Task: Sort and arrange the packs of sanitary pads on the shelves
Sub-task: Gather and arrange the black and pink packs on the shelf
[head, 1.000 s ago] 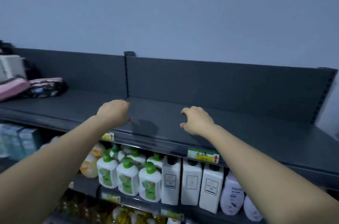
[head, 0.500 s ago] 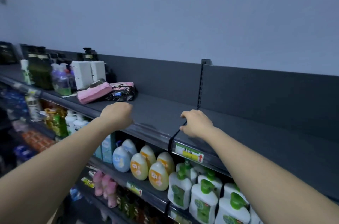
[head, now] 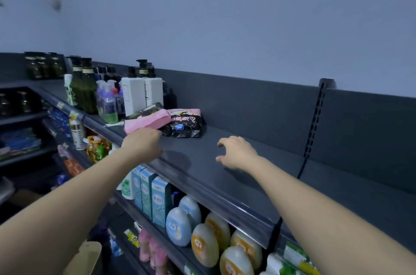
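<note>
While the empty right hand (head: 236, 150) hovers open and the left hand (head: 141, 143), grip unseen, reaches the pink pack (head: 146, 120) left of centre on the shelf (head: 225, 175), a hasty pull may topple the white bottles (head: 135, 96) behind.

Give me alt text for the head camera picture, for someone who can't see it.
Two arms reach over a dark top shelf toward two pad packs: the left hand is at the pink pack, which touches a black pack; the right hand hovers, loosely curled, empty. Bottles stand behind.
</note>
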A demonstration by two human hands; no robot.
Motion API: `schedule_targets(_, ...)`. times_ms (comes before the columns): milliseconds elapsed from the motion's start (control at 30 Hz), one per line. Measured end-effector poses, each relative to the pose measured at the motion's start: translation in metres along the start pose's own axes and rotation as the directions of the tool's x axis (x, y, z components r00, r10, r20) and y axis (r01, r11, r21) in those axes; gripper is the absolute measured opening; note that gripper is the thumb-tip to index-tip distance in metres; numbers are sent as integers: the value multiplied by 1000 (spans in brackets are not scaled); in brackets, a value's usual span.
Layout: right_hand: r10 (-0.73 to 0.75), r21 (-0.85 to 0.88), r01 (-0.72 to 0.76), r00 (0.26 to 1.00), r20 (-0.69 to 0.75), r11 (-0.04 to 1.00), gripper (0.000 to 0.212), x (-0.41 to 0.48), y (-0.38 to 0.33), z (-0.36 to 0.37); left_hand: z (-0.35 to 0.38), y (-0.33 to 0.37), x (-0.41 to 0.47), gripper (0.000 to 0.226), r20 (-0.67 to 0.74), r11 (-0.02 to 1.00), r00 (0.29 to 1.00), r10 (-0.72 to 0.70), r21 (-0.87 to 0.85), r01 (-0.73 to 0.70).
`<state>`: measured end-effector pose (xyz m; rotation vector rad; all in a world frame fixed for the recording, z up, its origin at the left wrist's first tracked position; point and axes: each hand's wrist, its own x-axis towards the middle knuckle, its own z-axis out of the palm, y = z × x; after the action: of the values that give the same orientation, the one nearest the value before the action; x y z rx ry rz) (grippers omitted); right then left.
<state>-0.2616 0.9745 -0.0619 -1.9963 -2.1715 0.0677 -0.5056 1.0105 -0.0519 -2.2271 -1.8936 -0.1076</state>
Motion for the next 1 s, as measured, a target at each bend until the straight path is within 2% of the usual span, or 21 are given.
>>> schedule_targets(167, -37, 25, 37, 999, 14, 999, 50, 61, -15, 14, 14, -33, 46, 46, -42, 998, 998, -54, 7, 54)
schedule_targets(300, -25, 76, 22, 999, 37, 997, 52, 101, -28, 31, 29, -56, 75, 55, -56, 994, 994, -98, -53, 95)
schedule_targets(400, 59, 185, -66, 997, 40, 981, 55, 129, -35, 44, 42, -75, 100, 66, -38, 983, 990, -133, -130, 127)
schedule_targets(500, 219, 403, -222, 974, 53, 888, 58, 155, -38, 55, 54, -93, 126, 74, 37, 923, 976, -215, -319, 215)
schedule_targets(567, 346, 497, -333, 936, 68, 801, 61, 173, -40, 59, 58, -102, 144, 81, 105, 782, 943, -315, -534, 320)
schedule_targets(633, 449, 552, -425, 888, 99, 717, 66, 186, -41, 62, 61, -112, 161, 85, 188, 574, 905, -382, -719, 392)
schedule_targets(700, 511, 608, -477, 849, 133, 635, 72, 198, -43, 67, 67, -124, 179, 86, 281, 366, 868, -409, -821, 438)
schedule_targets(767, 553, 642, -496, 822, 131, 584, 70, 208, -48, 72, 75, -134, 194, 73, 371, 196, 841, -394, -860, 471)
schedule_targets(833, 590, 678, -490, 801, 101, 549, 52, 219, -49, 79, 82, -139, 204, 45, 462, -6, 831, -310, -875, 484)
schedule_targets(900, 623, 765, -455, 777, 92, 455, 36, 228, -50, 81, 82, -137, 210, 20, 530, -164, 831, -170, -847, 506)
schedule_targets(933, 638, 827, -414, 765, 89, 381, 31, 231, -50, 81, 81, -134, 211, 19, 539, -197, 836, -103, -835, 514)
schedule_targets(1000, 704, 920, -296, 710, 32, 256, 18, 234, -51, 75, 76, -126, 216, 30, 480, -241, 877, 16, -849, 470)
